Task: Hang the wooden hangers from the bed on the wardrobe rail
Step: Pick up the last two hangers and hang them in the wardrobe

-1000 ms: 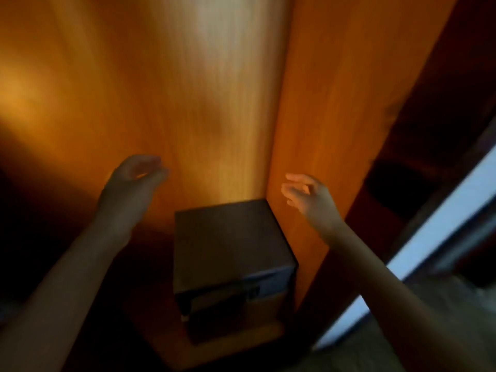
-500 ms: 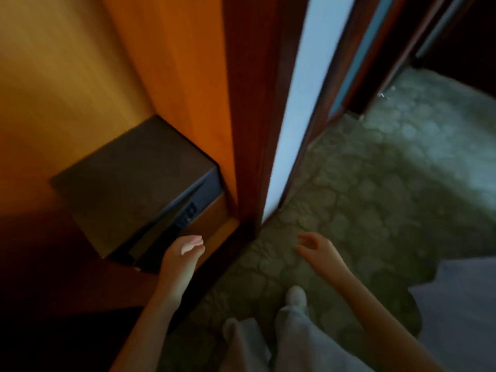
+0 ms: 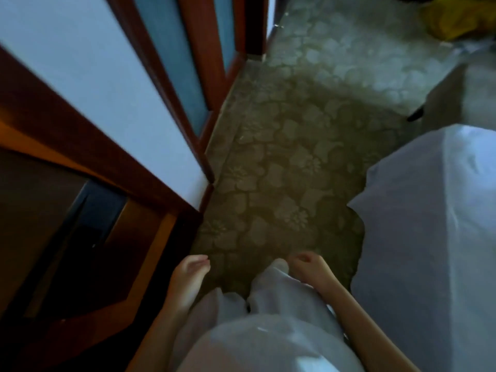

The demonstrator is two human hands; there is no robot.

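Observation:
My left hand hangs low at the bottom centre, empty, fingers loosely curled and apart. My right hand is beside it, also empty with relaxed fingers. The bed, covered in a pale sheet, fills the right side. The open wardrobe with its reddish wooden frame lies at the left. No wooden hanger and no rail show in this view.
A dark box sits on the wardrobe floor. White wardrobe door panels run along the left. Patterned green carpet lies between wardrobe and bed. A yellow object and a pale box are at the top right. My legs in light trousers are below.
The view has swung from inside the wardrobe toward the carpet and bed. Both hands have dropped from chest height to beside my legs, still empty.

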